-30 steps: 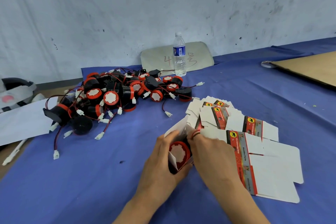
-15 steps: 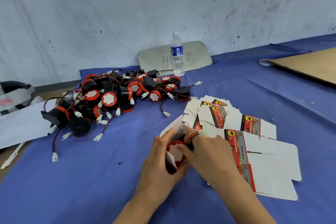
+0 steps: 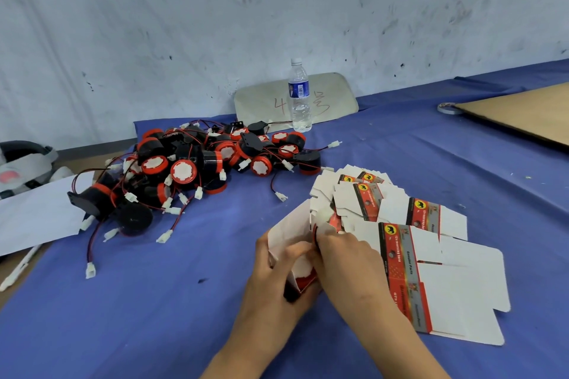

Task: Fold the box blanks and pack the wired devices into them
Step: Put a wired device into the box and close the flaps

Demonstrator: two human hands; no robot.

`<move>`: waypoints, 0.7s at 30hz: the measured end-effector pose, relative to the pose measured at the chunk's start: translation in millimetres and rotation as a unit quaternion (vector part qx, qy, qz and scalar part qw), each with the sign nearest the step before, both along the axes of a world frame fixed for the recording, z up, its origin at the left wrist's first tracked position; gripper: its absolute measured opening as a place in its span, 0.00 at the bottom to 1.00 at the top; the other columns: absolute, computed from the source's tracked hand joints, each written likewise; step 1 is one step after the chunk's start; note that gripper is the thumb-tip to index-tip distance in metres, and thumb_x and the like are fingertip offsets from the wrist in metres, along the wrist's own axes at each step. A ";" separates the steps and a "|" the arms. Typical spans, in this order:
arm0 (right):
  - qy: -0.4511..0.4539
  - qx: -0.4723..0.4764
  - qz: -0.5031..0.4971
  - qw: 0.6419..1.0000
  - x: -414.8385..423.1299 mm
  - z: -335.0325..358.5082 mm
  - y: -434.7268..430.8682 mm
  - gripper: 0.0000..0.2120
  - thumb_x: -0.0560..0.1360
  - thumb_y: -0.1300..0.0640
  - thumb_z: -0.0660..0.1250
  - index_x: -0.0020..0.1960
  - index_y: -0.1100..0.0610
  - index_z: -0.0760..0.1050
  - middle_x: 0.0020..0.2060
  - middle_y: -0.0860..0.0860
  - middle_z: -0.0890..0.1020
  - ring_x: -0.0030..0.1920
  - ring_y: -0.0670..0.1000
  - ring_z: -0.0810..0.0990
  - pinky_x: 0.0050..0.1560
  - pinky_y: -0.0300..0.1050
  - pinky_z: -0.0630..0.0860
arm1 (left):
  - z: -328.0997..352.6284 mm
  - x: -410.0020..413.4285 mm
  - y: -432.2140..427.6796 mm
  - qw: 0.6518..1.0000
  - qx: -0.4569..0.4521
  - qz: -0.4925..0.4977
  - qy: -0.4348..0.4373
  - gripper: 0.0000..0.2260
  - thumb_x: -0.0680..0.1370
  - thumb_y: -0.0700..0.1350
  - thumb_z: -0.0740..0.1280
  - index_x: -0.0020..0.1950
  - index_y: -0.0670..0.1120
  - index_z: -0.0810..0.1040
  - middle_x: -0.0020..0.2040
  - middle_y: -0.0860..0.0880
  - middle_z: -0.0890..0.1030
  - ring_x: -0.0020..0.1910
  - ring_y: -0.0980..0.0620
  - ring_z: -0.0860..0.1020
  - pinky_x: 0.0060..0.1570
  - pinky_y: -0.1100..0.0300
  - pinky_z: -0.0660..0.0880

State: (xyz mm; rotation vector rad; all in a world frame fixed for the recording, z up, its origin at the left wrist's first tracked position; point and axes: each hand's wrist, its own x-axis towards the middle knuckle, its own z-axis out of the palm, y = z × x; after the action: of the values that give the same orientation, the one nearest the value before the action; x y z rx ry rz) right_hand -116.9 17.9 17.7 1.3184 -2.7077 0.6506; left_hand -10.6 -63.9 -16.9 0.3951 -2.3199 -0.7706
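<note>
Near the front edge of the bench (image 3: 160,311), which is lying under a smooth blue cloth, both hands are working on a half-folded box (image 3: 292,243) of thin white card. The left hand (image 3: 271,280) is curling its fingers and thumb round the box's left wall and gripping it, with the thumb reaching over the open mouth. The right hand (image 3: 345,261) is pressing against the box from the right with its fingers bent in at the opening; whether it is pinching the flap or the wire I cannot tell. A wired device (image 3: 303,278) is sitting inside the box, showing only a round white face with a red rim. A red and black wire (image 3: 314,232) is looping over the right hand's fingers at the box's top.

Just right of the hands, a fanned stack of flat box blanks (image 3: 431,255) is lying on the cloth, matte white with glossy red and grey printed bands. Toward the bench's back left, a heap of devices (image 3: 197,166) is resting in a tangle: squat black cylinders with red collars, thin wires and small white plugs. Behind it, a clear plastic water bottle (image 3: 299,95) is standing upright in front of a pale rounded board (image 3: 261,101). A brown cardboard sheet (image 3: 523,114) is lying at the far right edge.
</note>
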 end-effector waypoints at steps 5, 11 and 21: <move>-0.002 0.004 0.016 1.000 2.2 -0.7 0.8 0.10 0.82 0.55 0.52 0.60 0.54 0.67 0.53 0.53 0.78 0.51 0.57 0.79 0.40 0.45 0.64 | -6.6 -1.8 -7.6 0.999 -0.022 0.032 0.006 0.20 0.75 0.44 0.72 0.66 0.51 0.76 0.71 0.71 0.55 0.63 0.81 0.59 0.53 0.85 0.58; -0.014 -0.012 0.040 0.999 4.3 -4.3 0.5 0.16 0.83 0.53 0.50 0.69 0.54 0.56 0.52 0.54 0.79 0.51 0.58 0.79 0.39 0.46 0.65 | -6.2 -1.9 -9.5 0.997 -0.010 0.051 -0.050 0.19 0.77 0.44 0.70 0.60 0.66 0.72 0.72 0.60 0.62 0.52 0.74 0.71 0.49 0.83 0.64; -0.048 -0.366 -0.007 0.930 -0.8 23.1 19.1 0.08 0.73 0.64 0.71 0.39 0.54 0.73 0.33 0.48 0.78 0.34 0.51 0.79 0.36 0.38 0.72 | -5.3 -11.1 -15.1 0.997 0.010 0.063 -0.044 0.16 0.72 0.46 0.75 0.48 0.64 0.71 0.63 0.56 0.69 0.53 0.66 0.72 0.50 0.78 0.68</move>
State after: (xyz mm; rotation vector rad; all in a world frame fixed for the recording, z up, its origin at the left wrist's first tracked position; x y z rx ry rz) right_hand -117.7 37.0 40.7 1.0665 -2.1449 1.5502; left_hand -21.7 -78.9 -22.2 0.5905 -2.3438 -0.7289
